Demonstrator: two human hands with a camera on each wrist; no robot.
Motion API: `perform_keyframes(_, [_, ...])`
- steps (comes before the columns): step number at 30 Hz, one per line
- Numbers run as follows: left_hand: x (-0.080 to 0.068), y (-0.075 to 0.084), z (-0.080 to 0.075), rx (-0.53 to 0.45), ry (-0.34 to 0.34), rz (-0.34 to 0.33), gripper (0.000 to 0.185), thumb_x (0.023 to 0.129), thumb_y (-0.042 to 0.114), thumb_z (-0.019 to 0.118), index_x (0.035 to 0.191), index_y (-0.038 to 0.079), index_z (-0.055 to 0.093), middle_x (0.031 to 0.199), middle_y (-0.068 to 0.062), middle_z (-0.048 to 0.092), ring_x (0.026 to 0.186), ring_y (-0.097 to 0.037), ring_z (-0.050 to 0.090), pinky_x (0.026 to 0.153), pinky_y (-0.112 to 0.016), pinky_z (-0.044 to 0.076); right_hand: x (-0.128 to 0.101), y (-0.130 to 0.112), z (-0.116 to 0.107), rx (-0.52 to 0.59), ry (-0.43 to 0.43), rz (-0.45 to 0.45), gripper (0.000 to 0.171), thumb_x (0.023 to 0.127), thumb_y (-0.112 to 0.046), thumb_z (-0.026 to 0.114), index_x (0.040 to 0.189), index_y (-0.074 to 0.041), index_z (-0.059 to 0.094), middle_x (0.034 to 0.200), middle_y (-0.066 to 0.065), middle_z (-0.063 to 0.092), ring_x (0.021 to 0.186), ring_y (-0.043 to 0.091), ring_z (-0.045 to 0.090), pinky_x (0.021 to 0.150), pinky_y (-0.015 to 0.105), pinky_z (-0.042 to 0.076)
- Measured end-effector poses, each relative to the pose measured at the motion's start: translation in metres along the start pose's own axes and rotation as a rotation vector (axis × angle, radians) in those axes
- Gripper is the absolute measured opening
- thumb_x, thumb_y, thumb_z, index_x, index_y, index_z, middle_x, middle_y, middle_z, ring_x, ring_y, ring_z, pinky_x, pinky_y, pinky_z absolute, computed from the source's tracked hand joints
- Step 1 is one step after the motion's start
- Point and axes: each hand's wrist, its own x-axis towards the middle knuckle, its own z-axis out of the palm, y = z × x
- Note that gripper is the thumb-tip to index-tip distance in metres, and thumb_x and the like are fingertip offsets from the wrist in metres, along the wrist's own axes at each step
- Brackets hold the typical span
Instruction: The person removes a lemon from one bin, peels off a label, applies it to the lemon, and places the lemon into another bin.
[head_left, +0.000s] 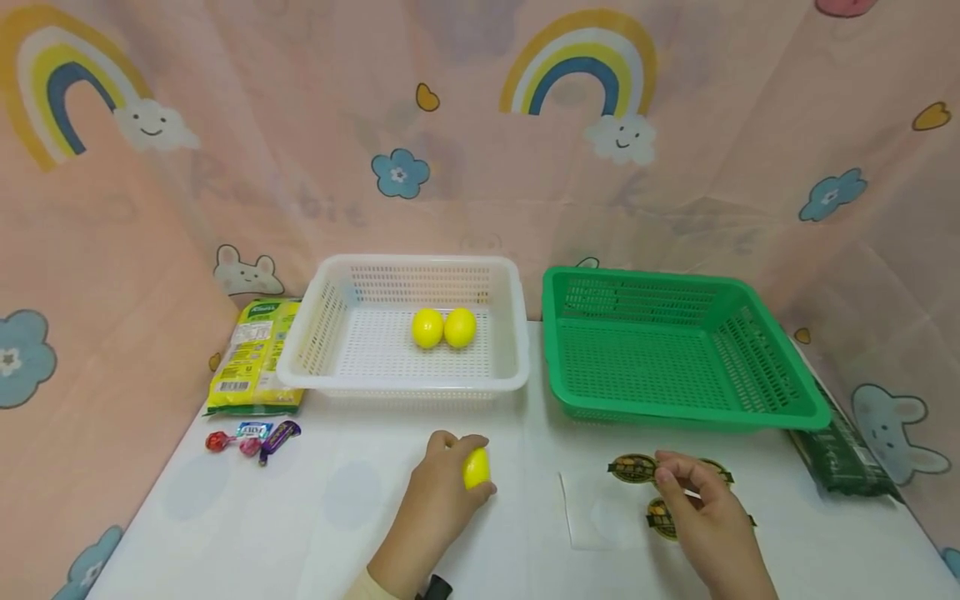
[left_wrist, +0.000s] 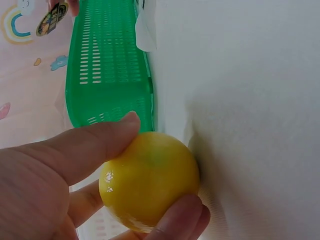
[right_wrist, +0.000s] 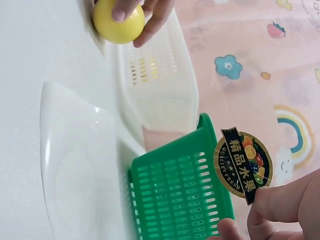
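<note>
My left hand (head_left: 442, 487) grips a yellow ball-shaped fruit (left_wrist: 150, 180), likely a lemon by its glossy skin, close over the white table in front of the white basket. Thumb and fingers wrap its sides. Between thumb and forefinger my right hand (head_left: 708, 521) pinches a round black-and-gold fruit sticker (right_wrist: 243, 166) by its edge, raised over the sticker sheet (head_left: 600, 512). More such stickers (head_left: 662, 518) lie under and around that hand, partly hidden by it. Two more yellow fruits (head_left: 427, 327) sit side by side in the white basket (head_left: 405, 382).
To the right stands a green basket (head_left: 686, 417), with a dark green packet (head_left: 851, 458) beside it. A yellow Knorr packet (head_left: 251, 358) leans by the white basket's left side. Several wrapped sweets (head_left: 279, 439) lie in front of that packet. A patterned pink curtain (head_left: 465, 167) closes off the back.
</note>
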Motion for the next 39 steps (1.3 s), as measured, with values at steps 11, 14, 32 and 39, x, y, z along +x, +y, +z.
perform_keyframes(11, [0.005, -0.005, 0.000, -0.100, 0.013, 0.154, 0.055, 0.080, 0.008, 0.093, 0.129, 0.018, 0.073, 0.127, -0.007, 0.055, 0.096, -0.028, 0.063, 0.083, -0.043, 0.059, -0.004, -0.020, 0.017, -0.021, -0.027, -0.074, 0.046, 0.108, -0.048, 0.058, 0.122, -0.005, 0.068, 0.156, 0.007, 0.053, 0.137, 0.025, 0.050, 0.098, 0.026, 0.046])
perform_keyframes(14, [0.010, 0.002, -0.004, -0.341, 0.070, 0.229, 0.054, 0.082, 0.004, 0.090, 0.130, 0.021, 0.072, 0.139, -0.003, 0.053, 0.113, -0.028, 0.063, 0.088, -0.037, 0.060, -0.008, -0.044, 0.022, 0.059, -0.055, -0.121, 0.041, 0.109, -0.044, 0.060, 0.117, -0.004, 0.067, 0.153, 0.007, 0.056, 0.141, 0.024, 0.047, 0.106, 0.034, 0.045])
perform_keyframes(32, [0.022, 0.042, -0.019, -1.001, 0.057, 0.544, 0.057, 0.088, -0.011, 0.073, 0.141, -0.003, 0.054, 0.164, -0.008, 0.038, 0.135, -0.037, 0.055, 0.098, -0.039, 0.058, -0.015, -0.134, 0.023, 0.209, -0.067, -0.219, 0.036, 0.107, -0.034, 0.065, 0.112, 0.001, 0.069, 0.150, 0.000, 0.059, 0.146, 0.026, 0.043, 0.113, 0.050, 0.040])
perform_keyframes(39, [0.019, 0.041, -0.015, -1.041, 0.035, 0.540, 0.041, 0.102, -0.003, 0.060, 0.141, -0.004, 0.050, 0.166, -0.014, 0.034, 0.136, -0.041, 0.053, 0.101, -0.039, 0.056, -0.012, -0.132, 0.031, 0.192, -0.067, -0.221, 0.033, 0.107, -0.032, 0.067, 0.112, 0.001, 0.072, 0.149, 0.001, 0.059, 0.141, 0.027, 0.048, 0.109, 0.049, 0.044])
